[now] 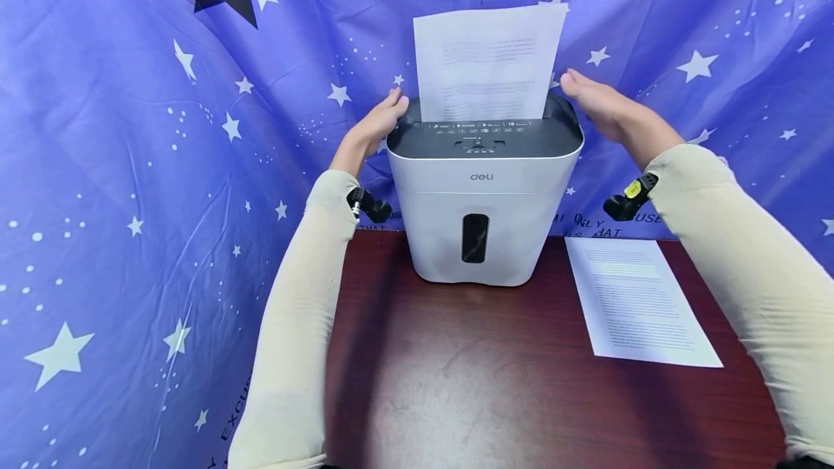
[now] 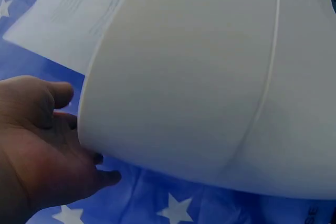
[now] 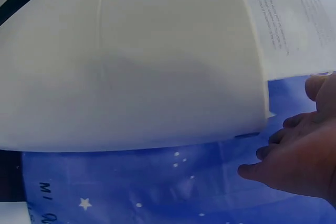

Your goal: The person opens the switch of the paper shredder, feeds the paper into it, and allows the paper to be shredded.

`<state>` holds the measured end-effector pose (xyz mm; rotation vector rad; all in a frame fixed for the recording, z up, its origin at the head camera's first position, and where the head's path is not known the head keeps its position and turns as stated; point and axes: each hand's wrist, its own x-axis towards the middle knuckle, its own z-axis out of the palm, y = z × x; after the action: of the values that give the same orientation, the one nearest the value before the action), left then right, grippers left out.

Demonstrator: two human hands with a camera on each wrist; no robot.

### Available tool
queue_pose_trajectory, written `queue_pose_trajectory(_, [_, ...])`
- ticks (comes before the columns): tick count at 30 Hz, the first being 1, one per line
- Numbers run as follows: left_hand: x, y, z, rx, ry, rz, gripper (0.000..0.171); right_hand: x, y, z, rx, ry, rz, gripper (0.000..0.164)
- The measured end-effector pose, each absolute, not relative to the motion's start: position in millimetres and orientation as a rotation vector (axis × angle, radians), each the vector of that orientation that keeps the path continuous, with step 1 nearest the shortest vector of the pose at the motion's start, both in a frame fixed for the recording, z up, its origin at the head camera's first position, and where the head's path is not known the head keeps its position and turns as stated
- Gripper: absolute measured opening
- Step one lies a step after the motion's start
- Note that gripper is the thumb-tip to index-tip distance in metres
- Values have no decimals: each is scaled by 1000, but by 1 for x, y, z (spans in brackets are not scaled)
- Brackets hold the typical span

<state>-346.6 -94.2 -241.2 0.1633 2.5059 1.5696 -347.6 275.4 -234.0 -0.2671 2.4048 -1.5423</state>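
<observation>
A white paper shredder (image 1: 478, 208) with a dark top stands upright at the back of the table. A printed sheet (image 1: 489, 64) rises upright out of its top slot, its lower end hidden inside. My left hand (image 1: 383, 120) is at the shredder's upper left edge, fingers loosely bent; in the left wrist view this hand (image 2: 47, 145) overlaps the edge of the white body. On the other side, my right hand (image 1: 602, 107) is beside the upper right corner, fingers extended and holding nothing. The right wrist view shows this hand (image 3: 299, 145) apart from the shredder's edge.
Another printed sheet (image 1: 641, 302) lies flat on the dark red table (image 1: 482, 382), right of the shredder. A blue curtain with stars (image 1: 163, 165) hangs close behind and along the left side. Small black cameras sit on both wrists.
</observation>
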Motion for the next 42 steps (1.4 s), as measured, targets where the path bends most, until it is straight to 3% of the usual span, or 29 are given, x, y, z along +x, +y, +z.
queue_pose_trajectory(22, [-349,-103,-278,86,2294,1921,56,-348,286,-281,-246,2151,-1776,66])
queue_pose_trajectory(42, [-353,-95,-296,57,2064,2252,54,-344,278,-294,-186,1777,-2251,67])
